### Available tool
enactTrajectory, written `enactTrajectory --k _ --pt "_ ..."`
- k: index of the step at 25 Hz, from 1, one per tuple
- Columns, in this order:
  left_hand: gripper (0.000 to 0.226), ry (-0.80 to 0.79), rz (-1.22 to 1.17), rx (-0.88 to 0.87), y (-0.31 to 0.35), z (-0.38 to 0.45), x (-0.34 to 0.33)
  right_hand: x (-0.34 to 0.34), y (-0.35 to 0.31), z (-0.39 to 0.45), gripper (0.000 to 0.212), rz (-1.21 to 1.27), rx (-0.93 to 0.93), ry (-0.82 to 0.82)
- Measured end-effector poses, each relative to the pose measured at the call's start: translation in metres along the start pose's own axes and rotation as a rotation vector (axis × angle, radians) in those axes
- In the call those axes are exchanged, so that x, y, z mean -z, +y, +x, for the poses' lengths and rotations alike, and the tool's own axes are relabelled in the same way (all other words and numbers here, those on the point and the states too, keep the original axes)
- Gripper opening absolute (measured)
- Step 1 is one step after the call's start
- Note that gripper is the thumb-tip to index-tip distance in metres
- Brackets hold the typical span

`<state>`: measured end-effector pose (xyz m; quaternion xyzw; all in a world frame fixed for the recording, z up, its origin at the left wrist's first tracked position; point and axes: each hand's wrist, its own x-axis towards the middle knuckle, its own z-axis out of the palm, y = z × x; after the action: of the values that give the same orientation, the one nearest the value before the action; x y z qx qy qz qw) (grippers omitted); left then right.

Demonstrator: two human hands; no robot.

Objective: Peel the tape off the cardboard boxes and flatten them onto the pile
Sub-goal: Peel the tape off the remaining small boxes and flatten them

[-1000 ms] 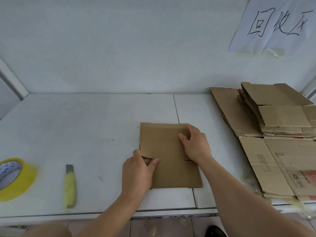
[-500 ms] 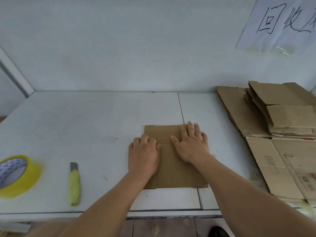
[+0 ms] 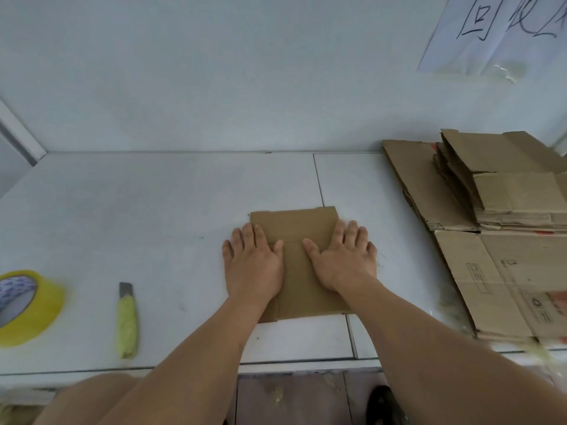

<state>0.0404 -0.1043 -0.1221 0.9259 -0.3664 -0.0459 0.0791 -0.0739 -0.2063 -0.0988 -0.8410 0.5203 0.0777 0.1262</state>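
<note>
A small brown cardboard box (image 3: 296, 228) lies folded flat on the white table (image 3: 153, 210), near the front edge at the centre. My left hand (image 3: 253, 265) rests palm down on its left side, fingers spread and partly over the table. My right hand (image 3: 343, 260) presses flat on its right side, fingers spread. Neither hand grips anything. The pile of flattened boxes (image 3: 497, 204) sits at the right of the table, about a hand's width away from the small box.
A yellow tape roll (image 3: 26, 305) lies at the front left. A yellow utility knife (image 3: 127, 322) lies beside it, blade pointing away. A paper sign (image 3: 497, 32) hangs on the wall above the pile. The wall runs along the table's back edge.
My hands went from holding the box's flaps to lying flat on it, then spread apart towards its left and right sides. The box now lies flatter.
</note>
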Motion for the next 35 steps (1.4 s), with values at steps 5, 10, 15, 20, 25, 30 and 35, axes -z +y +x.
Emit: enactTrajectory --k 5,10,15,20,25,30,35 --pt "0.067 -0.002 -0.043 0.01 0.002 -0.002 0.001 -0.004 -0.018 -0.023 0.083 0.052 -0.066 0.181" --pt "0.067 0.004 -0.114 0.007 0.002 -0.005 0.007 0.018 0.003 -0.02 0.07 0.433 -0.242 0.092" --pt "0.079 -0.02 -0.41 0.093 0.025 0.002 0.03 0.031 0.036 -0.023 0.047 0.753 -0.206 0.064" --pt "0.056 -0.068 -0.61 0.149 0.088 0.023 0.052 0.074 0.082 -0.019 0.051 0.637 -0.159 0.134" --pt "0.048 0.01 -0.7 0.085 0.193 0.044 0.09 0.133 0.145 0.001 0.063 0.367 -0.187 0.358" --pt "0.043 -0.028 -0.831 0.035 0.326 0.065 0.107 0.199 0.251 0.046 0.058 0.31 -0.252 0.563" --pt "0.048 -0.04 -0.577 -0.039 0.398 0.092 0.076 0.205 0.327 0.107 0.054 0.313 -0.237 0.532"
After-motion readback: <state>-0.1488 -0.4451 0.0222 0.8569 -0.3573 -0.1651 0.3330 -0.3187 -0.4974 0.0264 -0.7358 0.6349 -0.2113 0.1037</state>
